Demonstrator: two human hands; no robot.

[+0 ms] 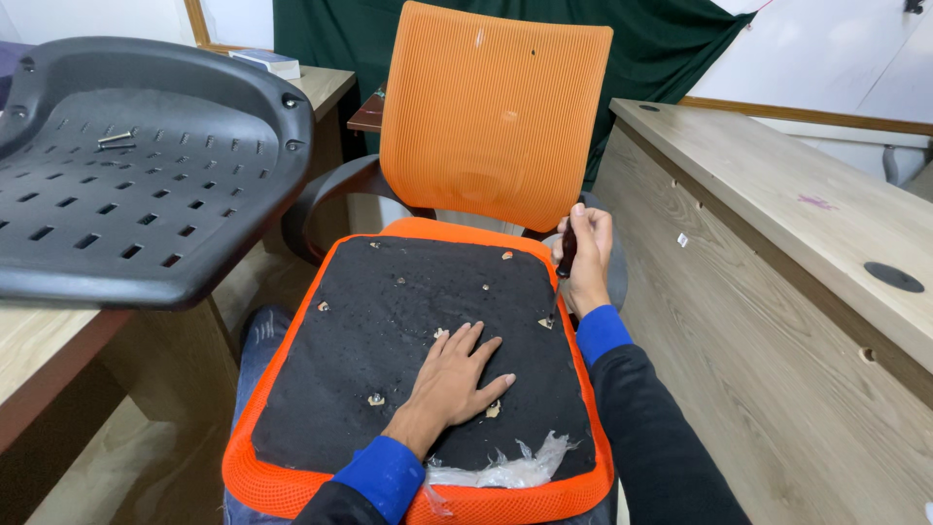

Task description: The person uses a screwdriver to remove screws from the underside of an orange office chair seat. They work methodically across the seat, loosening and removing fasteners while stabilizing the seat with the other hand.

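My left hand [455, 377] lies flat on the black underside of the seat cushion [389, 340], fingers spread apart and pressing on the fabric, holding nothing. My right hand [586, 255] is closed around the dark handle of a screwdriver [565, 261], whose thin shaft points down to a small metal fitting at the cushion's edge, just beyond my left fingertips and to their right. The cushion rests across my lap, its orange mesh border [292, 476] wrapping round the black panel. Scattered about my left fingers are small pale scraps and torn holes in the black cover, one near my thumb, others farther up the panel. Close to my left wrist a crumpled bit of clear plastic [505, 469] hangs over the border. Straight beyond my right knuckles stands the orange mesh chair back [491, 112], upright, with a dark armrest [330, 190] curving off its left side. Far to the left of my left hand a black plastic seat pan [136, 175] with rows of slots sits on a wooden table [39, 340], a couple of screws [115, 141] lying in it. To the right of my right hand runs a light wooden desk [777, 253] with a round black cable cap [893, 277] in its top and a small white sticker on its side. A dark green curtain [671, 49] hangs behind the chair back.
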